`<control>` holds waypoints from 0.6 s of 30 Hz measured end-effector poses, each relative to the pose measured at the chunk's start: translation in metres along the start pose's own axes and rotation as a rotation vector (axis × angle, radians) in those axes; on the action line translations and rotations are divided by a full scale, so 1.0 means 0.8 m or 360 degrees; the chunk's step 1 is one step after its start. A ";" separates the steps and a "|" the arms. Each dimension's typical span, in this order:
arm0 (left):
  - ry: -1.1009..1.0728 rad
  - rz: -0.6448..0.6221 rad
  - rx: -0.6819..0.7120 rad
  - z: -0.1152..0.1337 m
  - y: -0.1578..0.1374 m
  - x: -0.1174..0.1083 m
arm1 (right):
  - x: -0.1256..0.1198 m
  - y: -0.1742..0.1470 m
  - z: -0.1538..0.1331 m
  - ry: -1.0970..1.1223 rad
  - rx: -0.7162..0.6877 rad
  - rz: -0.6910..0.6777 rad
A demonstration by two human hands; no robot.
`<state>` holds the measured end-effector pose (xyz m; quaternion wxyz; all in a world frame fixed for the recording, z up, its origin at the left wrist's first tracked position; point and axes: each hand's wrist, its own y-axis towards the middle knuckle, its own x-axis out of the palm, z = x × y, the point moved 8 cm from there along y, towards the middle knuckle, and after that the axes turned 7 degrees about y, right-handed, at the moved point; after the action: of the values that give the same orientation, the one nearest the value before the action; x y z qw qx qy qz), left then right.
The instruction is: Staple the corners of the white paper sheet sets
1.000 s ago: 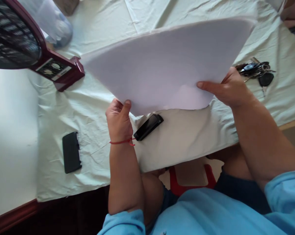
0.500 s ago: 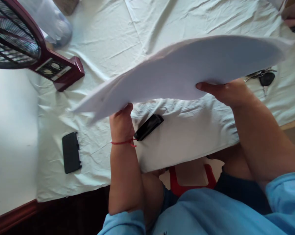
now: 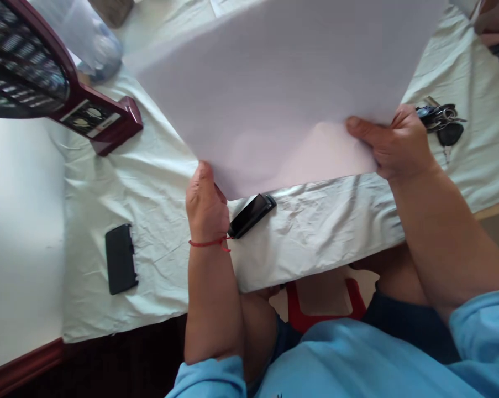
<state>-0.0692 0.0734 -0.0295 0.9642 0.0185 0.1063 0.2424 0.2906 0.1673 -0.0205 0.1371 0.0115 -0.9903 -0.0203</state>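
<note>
Seemingly holding step: left fingers (image 3: 204, 173), right fingers (image 3: 363, 131) clamped on paper (image 3: 274, 94); keys (image 3: 450, 133) just beside right fingers. Next move likely calls for even grip.

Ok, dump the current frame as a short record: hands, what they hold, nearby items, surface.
left_hand: left hand gripping the white paper near its near-left corner
right_hand: right hand gripping it near the near-right corner, thumb on the upward face
paper: raised in both hands; sheet count unclear
by_left_wrist: slim black object; contact unclear
beyond_right_hand: keys
far_left: maroon-framed racket
near_left: flat black rectangular item
surface: pale, wrinkled cloth
</note>
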 end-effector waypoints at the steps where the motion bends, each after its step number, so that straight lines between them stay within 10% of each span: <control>1: -0.0026 0.0026 -0.0035 0.001 -0.001 0.000 | 0.000 0.000 -0.002 0.0040 -0.0007 0.0016; 18: 0.0046 -0.0163 -0.0217 0.011 -0.014 0.012 | -0.014 0.000 0.021 0.0061 0.0469 0.0213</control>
<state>-0.0542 0.0682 -0.0237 0.9727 -0.0562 0.1043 0.1996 0.2966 0.1686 -0.0395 0.1539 -0.0341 -0.9783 0.1346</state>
